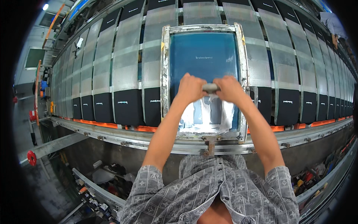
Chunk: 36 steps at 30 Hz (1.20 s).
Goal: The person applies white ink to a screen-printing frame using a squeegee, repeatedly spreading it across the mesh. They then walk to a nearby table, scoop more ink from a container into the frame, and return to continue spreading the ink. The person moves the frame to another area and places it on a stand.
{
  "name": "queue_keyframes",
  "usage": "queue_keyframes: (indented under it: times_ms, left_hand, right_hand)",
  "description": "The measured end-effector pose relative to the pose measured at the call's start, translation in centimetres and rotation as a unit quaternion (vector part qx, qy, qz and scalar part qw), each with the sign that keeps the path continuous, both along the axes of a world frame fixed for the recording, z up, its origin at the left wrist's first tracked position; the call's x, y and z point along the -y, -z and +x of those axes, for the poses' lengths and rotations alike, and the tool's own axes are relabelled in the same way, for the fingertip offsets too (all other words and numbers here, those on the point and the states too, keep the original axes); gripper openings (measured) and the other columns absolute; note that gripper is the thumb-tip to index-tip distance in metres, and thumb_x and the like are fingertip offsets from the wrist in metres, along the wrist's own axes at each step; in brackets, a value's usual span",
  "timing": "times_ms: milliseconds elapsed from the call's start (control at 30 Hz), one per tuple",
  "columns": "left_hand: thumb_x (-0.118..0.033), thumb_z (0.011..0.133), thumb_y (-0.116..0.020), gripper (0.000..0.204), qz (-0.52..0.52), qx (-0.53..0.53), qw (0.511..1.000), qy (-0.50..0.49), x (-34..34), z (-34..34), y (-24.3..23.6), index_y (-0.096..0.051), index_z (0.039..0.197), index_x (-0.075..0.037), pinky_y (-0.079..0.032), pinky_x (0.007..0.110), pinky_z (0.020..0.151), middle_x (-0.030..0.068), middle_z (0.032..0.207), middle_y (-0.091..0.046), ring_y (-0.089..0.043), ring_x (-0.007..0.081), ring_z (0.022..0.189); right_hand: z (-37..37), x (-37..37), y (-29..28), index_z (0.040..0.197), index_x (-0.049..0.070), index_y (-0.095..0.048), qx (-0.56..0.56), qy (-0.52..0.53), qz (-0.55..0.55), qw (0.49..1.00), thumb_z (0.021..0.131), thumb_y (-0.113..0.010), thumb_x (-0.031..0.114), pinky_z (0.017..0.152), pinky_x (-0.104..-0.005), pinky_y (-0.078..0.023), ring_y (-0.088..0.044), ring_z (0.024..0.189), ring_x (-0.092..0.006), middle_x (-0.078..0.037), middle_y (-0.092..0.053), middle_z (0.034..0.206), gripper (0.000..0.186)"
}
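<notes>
Head view: left hand (191, 88) and right hand (229, 89) each grip the squeegee handle (210, 87) over the white-inked screen frame (165, 74).

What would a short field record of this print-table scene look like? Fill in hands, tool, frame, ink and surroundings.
Left hand: left hand grips the squeegee handle
Right hand: right hand grips the same handle
Frame: metal-framed printing screen with blue mesh, lying on the table
Ink: white ink spread over the near part of the mesh
Surroundings: long row of black fabric panels on either side
</notes>
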State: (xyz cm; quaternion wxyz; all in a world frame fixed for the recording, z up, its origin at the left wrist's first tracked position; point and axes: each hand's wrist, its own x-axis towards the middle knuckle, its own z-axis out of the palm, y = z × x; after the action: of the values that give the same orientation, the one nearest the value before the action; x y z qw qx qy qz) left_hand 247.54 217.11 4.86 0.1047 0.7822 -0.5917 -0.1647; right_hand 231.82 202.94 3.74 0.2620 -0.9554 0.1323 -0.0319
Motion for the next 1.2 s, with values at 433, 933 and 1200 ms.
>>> queue_keyframes:
  times_ms: [433, 933, 1200]
  left_hand:
    - [-0.029, 0.067, -0.086, 0.025, -0.036, 0.023, 0.999, 0.014, -1.8, -1.2, -2.2, -0.079, 0.088, -0.017, -0.046, 0.039, 0.079, 0.0052, 0.081, -0.074, -0.064, 0.0294, 0.072]
    - [0.0, 0.057, -0.074, 0.046, -0.202, 0.064, 0.976, -0.056, -19.7, -7.9, -1.5, -0.071, 0.102, -0.011, -0.043, 0.038, 0.079, 0.0003, 0.101, -0.071, -0.061, 0.0226, 0.087]
    - [-0.011, 0.063, -0.081, 0.03, -0.124, 0.03, 0.991, -0.037, -26.8, 4.4, -2.0, -0.072, 0.091, -0.014, -0.044, 0.038, 0.083, -0.0014, 0.092, -0.072, -0.065, 0.0212, 0.087]
  right_hand:
    - [-10.9, 3.4, 3.2, 0.103, 0.007, -0.071, 0.174, 0.487, 0.055, 0.854, 0.095, -0.068, 0.036, 0.091, -0.0426, -0.049, -0.065, 0.107, -0.0313, -0.017, -0.072, 0.105, 0.03]
    - [-5.0, -2.3, 2.4, 0.099, 0.002, -0.065, 0.196, 0.45, 0.235, 0.839, 0.096, -0.068, 0.027, 0.064, -0.0331, -0.045, -0.051, 0.067, -0.0127, -0.005, -0.062, 0.075, 0.026]
    - [3.4, -11.3, 5.7, 0.098, 0.001, -0.064, 0.226, 0.435, 0.295, 0.82, 0.099, -0.065, 0.024, 0.063, -0.0286, -0.041, -0.048, 0.069, -0.0077, 0.001, -0.058, 0.078, 0.022]
